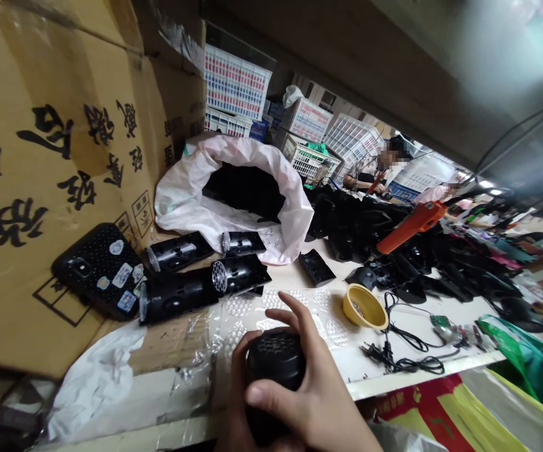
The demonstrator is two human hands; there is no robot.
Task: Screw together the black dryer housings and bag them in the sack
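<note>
My left hand (238,386) and my right hand (311,398) both grip a round black plastic housing (275,359) with a perforated end, low in the view. The right thumb lies across its front, and the right index finger rises clear of it. Just beyond my hands lies a clear plastic sheet (196,339) with moulded bubble shapes. Further on lie black cylindrical housings (177,295) with metal mesh ends, next to a phone in a stickered black case (96,270).
A white sack (181,201) of black parts leans against a printed cardboard box (64,157). A yellow bowl (365,306), black cables (407,358) and an orange tool (410,226) lie among heaped black parts. A co-worker (370,176) sits beyond, before stacked crates (236,81).
</note>
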